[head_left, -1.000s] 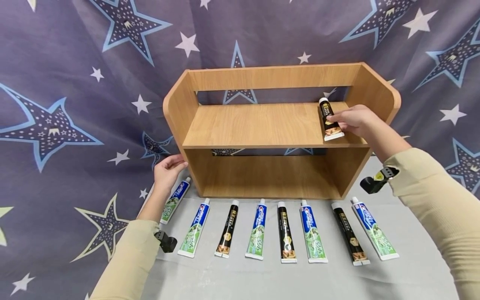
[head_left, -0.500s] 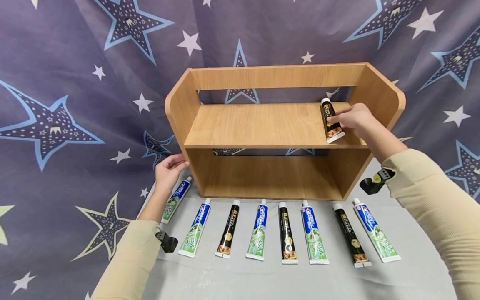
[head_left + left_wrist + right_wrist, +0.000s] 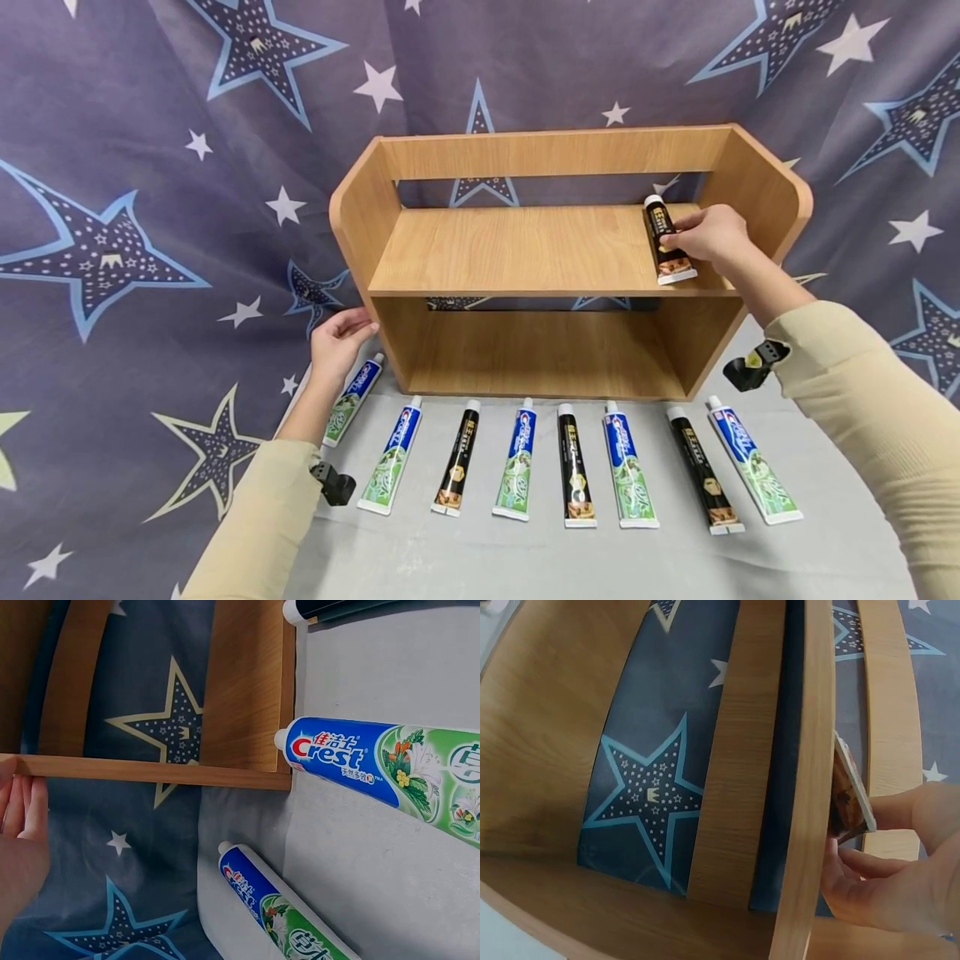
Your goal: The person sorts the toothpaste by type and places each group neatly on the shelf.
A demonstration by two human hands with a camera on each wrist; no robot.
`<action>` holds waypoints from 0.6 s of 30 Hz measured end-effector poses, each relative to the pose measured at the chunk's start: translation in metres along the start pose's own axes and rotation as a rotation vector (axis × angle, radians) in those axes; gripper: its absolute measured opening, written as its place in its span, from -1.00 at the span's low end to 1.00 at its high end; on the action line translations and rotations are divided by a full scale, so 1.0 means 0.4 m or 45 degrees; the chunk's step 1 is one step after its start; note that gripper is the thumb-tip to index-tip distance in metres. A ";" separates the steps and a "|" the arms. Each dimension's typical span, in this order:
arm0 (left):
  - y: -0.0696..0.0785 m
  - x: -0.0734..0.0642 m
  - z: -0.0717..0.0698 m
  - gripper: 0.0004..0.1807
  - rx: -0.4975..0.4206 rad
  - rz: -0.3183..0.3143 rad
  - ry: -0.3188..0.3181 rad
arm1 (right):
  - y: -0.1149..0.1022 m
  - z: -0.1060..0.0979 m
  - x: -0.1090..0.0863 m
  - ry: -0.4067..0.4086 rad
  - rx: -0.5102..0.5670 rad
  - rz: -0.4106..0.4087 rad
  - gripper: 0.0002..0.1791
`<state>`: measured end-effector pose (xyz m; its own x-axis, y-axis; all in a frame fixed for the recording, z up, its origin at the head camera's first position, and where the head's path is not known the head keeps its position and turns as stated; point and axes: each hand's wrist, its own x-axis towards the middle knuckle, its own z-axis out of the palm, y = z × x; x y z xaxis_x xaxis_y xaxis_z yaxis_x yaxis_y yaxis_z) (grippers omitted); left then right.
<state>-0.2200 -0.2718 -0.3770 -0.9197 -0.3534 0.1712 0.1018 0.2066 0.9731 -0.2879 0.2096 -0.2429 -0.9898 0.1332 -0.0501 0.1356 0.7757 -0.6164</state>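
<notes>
1. A black tube (image 3: pixel 659 218) is pinched between the thumb and fingers of the right hand (image 3: pixel 712 234), placed to that hand's left, at the wooden shelf's (image 3: pixel 510 250) upper right.
2. The shelf's left side is touched by the left hand (image 3: pixel 335 342); whether it is gripped cannot be told.

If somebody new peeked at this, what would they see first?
Probably the big stars on the curtain behind. Next, the wooden shelf in the middle, where the right hand holds a black tube at the top level. Then the seven tubes lined up in front, blue-green and black by turns.
</notes>
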 end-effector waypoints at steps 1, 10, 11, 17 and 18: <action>0.000 0.000 0.001 -0.64 -0.003 0.001 -0.001 | 0.001 -0.001 -0.001 0.005 -0.025 -0.024 -0.45; 0.001 -0.002 0.000 -0.63 0.013 -0.025 -0.014 | 0.013 -0.004 -0.001 0.002 -0.034 -0.076 -0.45; 0.001 -0.001 0.000 -0.63 0.013 -0.032 -0.015 | 0.013 -0.003 -0.001 0.000 -0.029 -0.081 -0.45; -0.001 0.004 -0.004 -0.61 -0.018 -0.065 -0.027 | 0.011 0.000 -0.004 -0.020 0.037 -0.066 -0.44; 0.000 0.004 -0.005 -0.60 -0.019 -0.072 -0.028 | 0.010 0.000 -0.005 -0.020 0.045 -0.060 -0.44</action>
<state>-0.2208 -0.2741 -0.3766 -0.9323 -0.3436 0.1128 0.0552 0.1732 0.9833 -0.2854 0.2123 -0.2454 -0.9957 0.0868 -0.0324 0.0871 0.7587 -0.6455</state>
